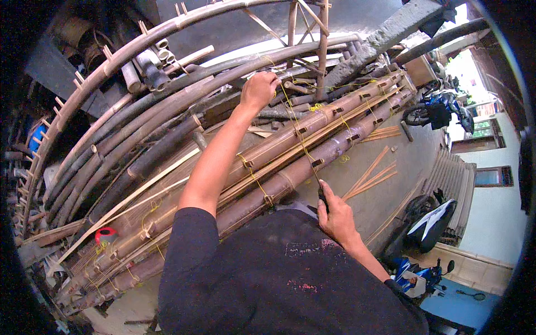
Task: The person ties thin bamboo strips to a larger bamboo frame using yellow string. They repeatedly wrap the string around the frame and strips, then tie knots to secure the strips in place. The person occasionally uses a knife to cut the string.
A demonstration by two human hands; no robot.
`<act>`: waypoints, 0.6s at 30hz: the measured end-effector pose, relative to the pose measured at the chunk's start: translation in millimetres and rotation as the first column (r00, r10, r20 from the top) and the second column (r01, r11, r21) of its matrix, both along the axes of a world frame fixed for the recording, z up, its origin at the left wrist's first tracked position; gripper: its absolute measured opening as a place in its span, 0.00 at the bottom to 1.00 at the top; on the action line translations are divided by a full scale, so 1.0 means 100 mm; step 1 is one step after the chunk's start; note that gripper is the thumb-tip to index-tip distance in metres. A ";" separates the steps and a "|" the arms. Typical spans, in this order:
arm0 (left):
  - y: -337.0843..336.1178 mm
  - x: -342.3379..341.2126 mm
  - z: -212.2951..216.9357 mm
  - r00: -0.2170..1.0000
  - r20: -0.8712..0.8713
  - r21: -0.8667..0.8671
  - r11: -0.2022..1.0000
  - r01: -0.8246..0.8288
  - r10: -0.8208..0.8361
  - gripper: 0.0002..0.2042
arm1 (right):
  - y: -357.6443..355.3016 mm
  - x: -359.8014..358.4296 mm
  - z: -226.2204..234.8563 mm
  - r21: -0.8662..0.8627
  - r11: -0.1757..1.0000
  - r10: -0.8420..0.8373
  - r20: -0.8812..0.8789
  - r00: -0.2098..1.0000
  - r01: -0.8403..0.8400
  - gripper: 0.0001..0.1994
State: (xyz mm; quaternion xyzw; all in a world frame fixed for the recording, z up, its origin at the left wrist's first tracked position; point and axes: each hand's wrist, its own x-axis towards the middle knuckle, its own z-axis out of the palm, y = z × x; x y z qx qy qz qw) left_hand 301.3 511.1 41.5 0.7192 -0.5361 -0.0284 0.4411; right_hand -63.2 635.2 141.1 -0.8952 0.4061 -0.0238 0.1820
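Note:
My left hand (259, 89) is raised past the far bamboo pole, fingers pinched on a thin yellow string (290, 106). The string runs tautly down across the poles toward my right side. My right hand (338, 218) is closed around a slim dark-handled tool (322, 195); its tip is too thin to make out. Between my hands lie two long bamboo poles, the far one (312, 124) and the near one (290, 176), both with small rectangular slots. Narrow bamboo strips (268, 169) lie lengthwise between them, and yellow ties cross the poles at several places.
Beyond the poles are stacked bamboo lengths (167, 100) and a curved pegged bamboo frame (111, 58). Loose strips (371, 176) lie on the floor to the right. Motorcycles (441, 109) stand at the right, with a red round object (105, 235) at lower left.

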 end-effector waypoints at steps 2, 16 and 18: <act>0.02 -0.04 0.02 1.000 -0.021 -0.005 1.000 0.015 -0.015 0.13 | -0.08 -0.08 -0.13 0.041 0.995 -0.082 -0.249 0.965 0.096 0.26; 0.27 -0.35 0.11 0.947 -0.130 0.133 0.941 0.311 -0.295 0.19 | -0.11 -0.28 -0.26 0.211 0.948 -0.306 0.404 0.862 0.238 0.27; 0.24 -0.45 -0.45 0.806 -0.111 0.009 0.810 0.586 -0.582 0.25 | -0.12 -0.23 -0.36 0.454 0.853 -0.466 0.441 0.767 0.257 0.26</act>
